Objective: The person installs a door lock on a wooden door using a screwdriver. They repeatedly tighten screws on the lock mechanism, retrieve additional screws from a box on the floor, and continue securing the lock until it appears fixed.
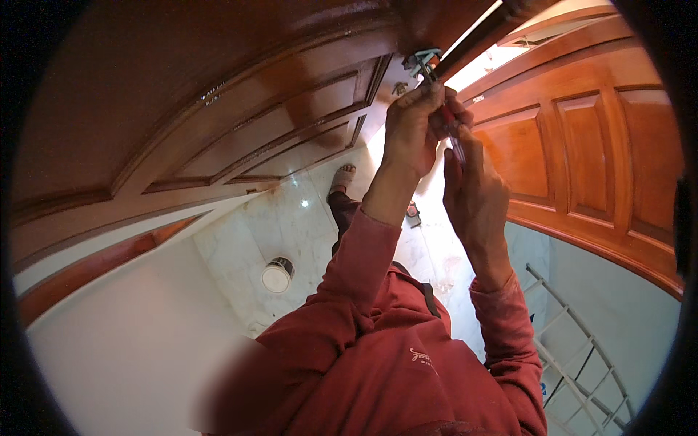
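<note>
A screwdriver with a red and clear handle (458,145) slants up toward the door edge. My right hand (478,190) is closed around the handle's lower end. Higher up, the fingers of my left hand (412,125) are pinched around its front part, hiding most of the shaft. Just beyond those fingertips, a metal lock fitting (423,62) sits at the edge of the brown panelled door (291,109). Whether the tip touches a screw is too small to tell. A small brass-coloured piece (400,89) shows on the door beside my left hand.
Another panelled wooden door (582,138) stands on the right. A white-topped bucket (277,276) is on the marble-look floor (240,254), left of my body. A small red and dark object (413,214) lies below my hands. At the lower right is a pale metal ladder-like frame (574,385).
</note>
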### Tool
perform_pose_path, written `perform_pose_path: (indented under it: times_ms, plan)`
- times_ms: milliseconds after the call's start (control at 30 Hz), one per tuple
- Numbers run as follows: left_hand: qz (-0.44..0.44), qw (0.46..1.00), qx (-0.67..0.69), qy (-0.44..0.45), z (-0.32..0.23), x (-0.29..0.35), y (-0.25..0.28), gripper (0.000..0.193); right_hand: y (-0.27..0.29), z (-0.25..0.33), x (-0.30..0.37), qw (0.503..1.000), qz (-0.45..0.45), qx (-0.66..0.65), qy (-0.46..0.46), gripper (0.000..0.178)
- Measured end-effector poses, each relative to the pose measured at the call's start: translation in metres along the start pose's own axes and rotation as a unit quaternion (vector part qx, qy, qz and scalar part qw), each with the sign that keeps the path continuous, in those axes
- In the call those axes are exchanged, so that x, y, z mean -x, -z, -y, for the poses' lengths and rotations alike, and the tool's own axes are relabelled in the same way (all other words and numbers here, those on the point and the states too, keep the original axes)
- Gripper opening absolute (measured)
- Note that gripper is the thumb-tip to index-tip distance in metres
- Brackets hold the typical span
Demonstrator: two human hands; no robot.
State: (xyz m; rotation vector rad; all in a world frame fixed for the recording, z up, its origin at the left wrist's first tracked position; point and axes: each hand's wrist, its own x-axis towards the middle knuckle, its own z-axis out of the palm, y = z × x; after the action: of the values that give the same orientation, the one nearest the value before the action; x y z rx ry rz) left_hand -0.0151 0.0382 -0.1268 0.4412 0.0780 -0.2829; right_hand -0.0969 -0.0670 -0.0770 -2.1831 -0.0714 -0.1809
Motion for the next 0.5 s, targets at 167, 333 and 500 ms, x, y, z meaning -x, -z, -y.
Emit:
perform_pose_path:
  times_ms: [167, 333, 500]
  plan:
    - [-0.025, 0.999, 0.006, 0.023, -0.009, 0.001, -0.005, 0.024, 0.018, 0.014, -0.011, 0.920, 0.066, -0.327, -0.208, 0.027]
    - [-0.023, 0.999, -0.030, 0.027, -0.013, 0.002, 0.002, 0.027, 0.018, 0.038, -0.011, 0.921, 0.073, -0.284, -0.257, 0.027]
    - [-0.007, 0.999, -0.001, 0.037, -0.019, 0.004, 0.001, 0.032, 0.006, 0.031, -0.008, 0.892, 0.047, -0.386, -0.232, 0.025]
